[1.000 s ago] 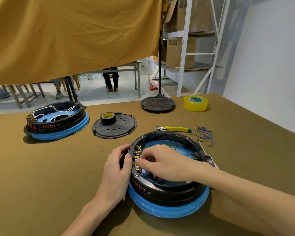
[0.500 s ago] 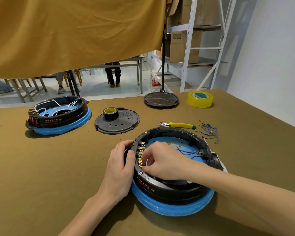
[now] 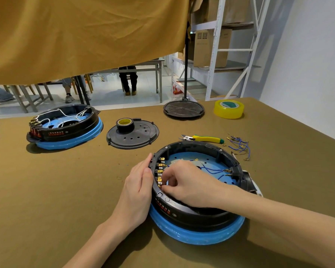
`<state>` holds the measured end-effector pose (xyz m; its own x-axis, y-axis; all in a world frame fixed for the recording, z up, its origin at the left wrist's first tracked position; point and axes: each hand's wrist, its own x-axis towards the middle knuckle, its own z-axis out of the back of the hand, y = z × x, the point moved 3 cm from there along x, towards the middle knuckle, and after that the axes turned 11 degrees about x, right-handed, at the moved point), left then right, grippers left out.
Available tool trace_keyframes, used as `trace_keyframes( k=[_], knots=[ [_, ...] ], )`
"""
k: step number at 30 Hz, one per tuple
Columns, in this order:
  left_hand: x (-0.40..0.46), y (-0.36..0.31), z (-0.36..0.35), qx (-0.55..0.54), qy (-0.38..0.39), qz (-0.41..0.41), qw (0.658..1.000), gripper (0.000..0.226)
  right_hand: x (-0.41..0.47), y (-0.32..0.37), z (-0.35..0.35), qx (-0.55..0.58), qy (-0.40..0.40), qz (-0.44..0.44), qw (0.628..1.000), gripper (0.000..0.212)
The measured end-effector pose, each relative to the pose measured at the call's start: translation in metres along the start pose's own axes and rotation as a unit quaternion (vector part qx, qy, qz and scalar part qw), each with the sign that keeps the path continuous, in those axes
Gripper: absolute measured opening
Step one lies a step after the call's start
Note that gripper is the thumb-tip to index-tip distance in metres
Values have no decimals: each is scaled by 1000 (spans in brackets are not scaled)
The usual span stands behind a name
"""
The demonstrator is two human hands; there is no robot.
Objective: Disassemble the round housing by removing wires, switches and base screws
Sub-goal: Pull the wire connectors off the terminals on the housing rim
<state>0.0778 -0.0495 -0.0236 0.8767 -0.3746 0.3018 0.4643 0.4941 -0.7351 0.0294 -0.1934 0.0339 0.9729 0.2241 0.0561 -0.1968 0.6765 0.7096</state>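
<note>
- The round black housing (image 3: 196, 211), ringed in glossy blue, is sitting on the worktop (image 3: 46, 190), holding brass terminals (image 3: 160, 172) and thin blue wires (image 3: 211, 170).
- The left hand (image 3: 137, 192) is pressing flat against its outer wall, fingers straight.
- The right hand (image 3: 190, 184) is reaching inside, fingers curled, pinching at the terminals.

1. The place looks like a workshop or small assembly room.
2. A large worktable (image 3: 46, 190) covered in olive cloth carries opened round housings (image 3: 66, 128), side cutters (image 3: 203, 138), tape rolls (image 3: 229, 109) and cut wires (image 3: 238, 146).
3. A metal storage rack (image 3: 220, 45) holds cardboard boxes (image 3: 211, 47).
4. Behind a hanging ochre cloth (image 3: 85, 35), seated people's legs (image 3: 128, 80) show at other tables.
</note>
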Motion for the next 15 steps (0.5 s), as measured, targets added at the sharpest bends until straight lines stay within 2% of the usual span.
trace_keyframes(
  k=[5,15],
  knots=[
    [0,1,-1,10,-2,-11,1000,60,0,1,0,-22,-15,2,1000,15],
    [1,5,-1,31,-10,-26,999,59,1,-2,3,-1,6,-3,1000,14]
  ],
)
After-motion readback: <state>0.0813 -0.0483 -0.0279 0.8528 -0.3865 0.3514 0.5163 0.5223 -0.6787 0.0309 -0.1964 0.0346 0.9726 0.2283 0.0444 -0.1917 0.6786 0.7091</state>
